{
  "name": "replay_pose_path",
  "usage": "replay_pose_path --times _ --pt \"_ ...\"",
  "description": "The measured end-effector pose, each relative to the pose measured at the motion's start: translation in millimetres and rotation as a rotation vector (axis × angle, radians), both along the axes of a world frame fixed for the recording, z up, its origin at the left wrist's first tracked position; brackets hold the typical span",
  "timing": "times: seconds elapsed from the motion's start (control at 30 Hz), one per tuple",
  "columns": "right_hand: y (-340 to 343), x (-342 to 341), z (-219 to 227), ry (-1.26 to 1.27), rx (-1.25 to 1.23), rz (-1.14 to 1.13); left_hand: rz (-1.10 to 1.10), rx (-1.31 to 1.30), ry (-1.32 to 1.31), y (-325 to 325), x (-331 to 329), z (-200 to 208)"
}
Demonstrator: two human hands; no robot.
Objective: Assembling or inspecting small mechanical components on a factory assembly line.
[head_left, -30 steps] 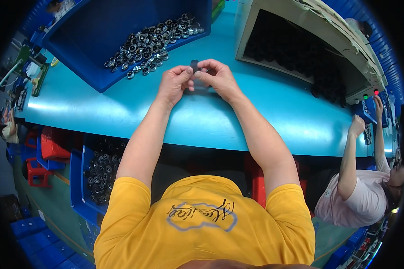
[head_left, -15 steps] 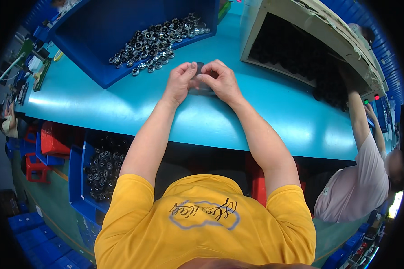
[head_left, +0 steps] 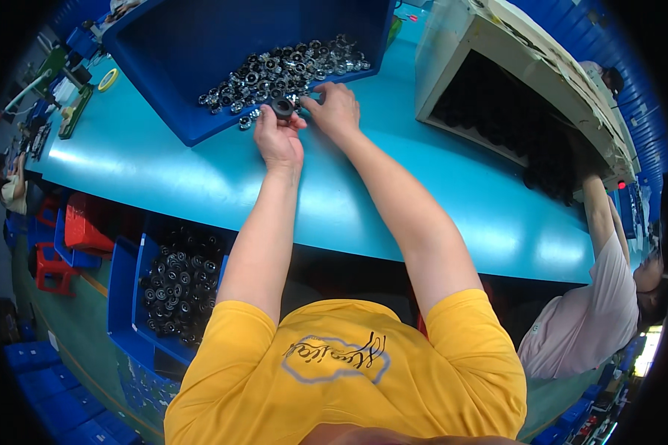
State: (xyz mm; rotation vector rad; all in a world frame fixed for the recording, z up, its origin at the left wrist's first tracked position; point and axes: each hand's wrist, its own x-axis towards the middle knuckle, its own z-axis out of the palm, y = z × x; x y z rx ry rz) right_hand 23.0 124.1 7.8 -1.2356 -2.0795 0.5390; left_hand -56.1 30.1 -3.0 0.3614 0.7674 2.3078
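My left hand (head_left: 280,142) is closed on a black ring (head_left: 282,108), thick and round with a hole in its middle, held by its edge between thumb and fingers. Just right of it, my right hand (head_left: 336,111) is at the front lip of a tilted blue bin (head_left: 193,122), its fingers curled together; what they pinch, if anything, is too small to make out. Shiny silver-and-black round parts (head_left: 274,70) lie heaped in the bin's mouth, a few spilling onto the turquoise table (head_left: 185,178) beside my left fingers.
An off-white box (head_left: 441,81) full of black pieces stands open at the right, and a co-worker's arm (head_left: 597,204) reaches into it. Below the table edge at left sits a blue crate (head_left: 141,297) of dark round parts. Yellow tape (head_left: 107,80) lies far left.
Both hands have moved from working together over the table to the bin's front edge, left hand with the black ring. My right hand has separated from the left. The view has shifted slightly.
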Motion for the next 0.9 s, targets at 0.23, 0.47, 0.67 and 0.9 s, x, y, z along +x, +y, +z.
replay_pose_path --times 0.23,0.47,0.67,0.9 --pt "12 -10 -10 0.084 0.011 0.024 -0.105 0.007 0.050 5 2 1" --pt "-18 78 37 0.456 -0.172 0.249 -0.234 -0.056 0.092 6 22 7" --pt "-46 125 46 0.458 -0.035 0.261 -0.458 -0.108 0.261 -2 44 11" --pt "-61 125 42 0.335 0.082 0.204 -0.485 -0.092 0.426 -3 50 4"
